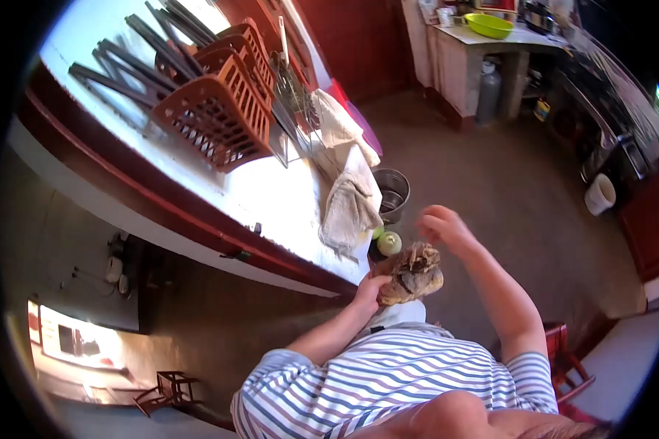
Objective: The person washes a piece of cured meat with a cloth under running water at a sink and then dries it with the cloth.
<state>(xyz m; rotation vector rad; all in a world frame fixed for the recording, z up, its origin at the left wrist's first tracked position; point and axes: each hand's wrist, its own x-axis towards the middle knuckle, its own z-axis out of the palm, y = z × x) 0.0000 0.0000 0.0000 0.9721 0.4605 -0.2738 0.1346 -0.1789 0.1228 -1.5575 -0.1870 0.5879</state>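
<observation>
My left hand (370, 290) grips a rough brown lumpy thing (411, 282) with ragged, flaky edges and dark folds, held in front of my striped shirt; its kind is not clear. Up and to the right of it, apart from it, is my right hand (449, 227). Its fingers are curled together and slightly blurred, and whatever they hold, if anything, is hidden. Just beyond the brown thing is a pale green round fruit or vegetable (389, 243), with another partly hidden beside it. Farther on stands a metal pot (392, 192).
Along my left runs a white counter (271, 212) with a dark red edge. On it are brown plastic baskets (216, 121) with long dark pieces, and cloths (351, 201) hang over its end. Ahead are a green basin (488, 26), a gas cylinder (488, 91) and a white bucket (600, 194).
</observation>
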